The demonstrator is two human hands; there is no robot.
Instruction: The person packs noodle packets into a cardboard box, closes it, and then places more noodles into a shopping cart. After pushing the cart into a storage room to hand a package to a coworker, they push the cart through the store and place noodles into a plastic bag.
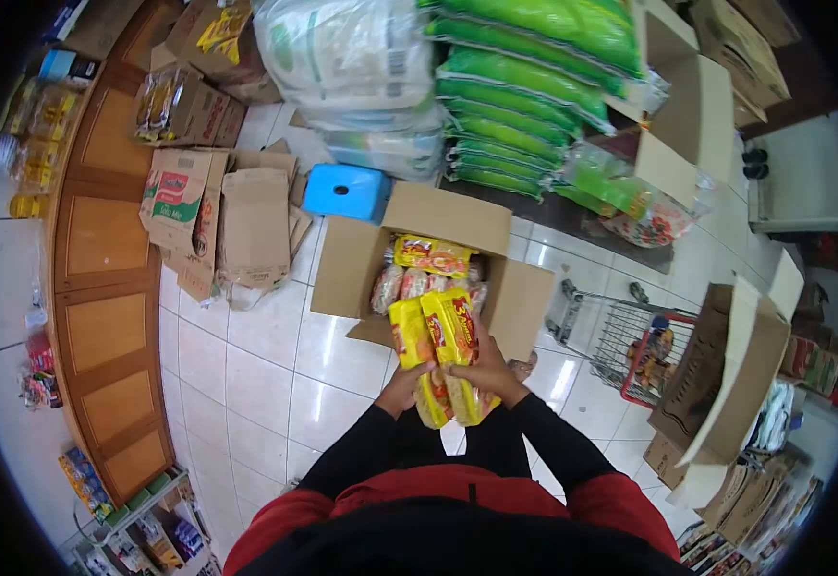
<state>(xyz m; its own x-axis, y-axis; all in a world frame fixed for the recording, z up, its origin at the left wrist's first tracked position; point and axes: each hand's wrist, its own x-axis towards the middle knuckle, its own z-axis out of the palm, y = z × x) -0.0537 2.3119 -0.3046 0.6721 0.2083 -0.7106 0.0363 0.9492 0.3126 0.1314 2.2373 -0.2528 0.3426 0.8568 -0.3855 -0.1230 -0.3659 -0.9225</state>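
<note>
Base surface: white tiled floor (332, 348), extending beneath the work area. At far right of centre: stack of green sacks (524, 91), adjoining bulky plastic-wrapped packages (347, 58). At left: wooden cabinet (111, 336), with flattened cardboard (255, 216) alongside. At right: wire cart (620, 341), close to a large open carton. Centre: open cardboard box (448, 209), on the floor, flaps spread outward. Near its far left corner: blue stool (347, 192).

Inside the box: one yellow pack (432, 255), laid crosswise along the far side; red-and-white packs (411, 282) nearer, set side by side. In front of the body: left-hand yellow pack (409, 331) and right-hand yellow pack (452, 326), side by side, printed faces up.

Key relation: held packs directly between body and box, long axes pointing forward, roughly across the line of the crosswise pack. Far ends overlapping the near edge of the box in view; height above that edge not readable. Left hand (400, 392) at the left outer side, right hand (489, 372) at the right outer side and slightly nearer the box. Both hands closed around the pair, thumbs on top near the middle.

Hidden or unclear: most fingers, pack undersides, near part of the box interior. Not possible to tell: whether each held column consists of one long pack or several, and how deep the box contents go. Small print blurred.
</note>
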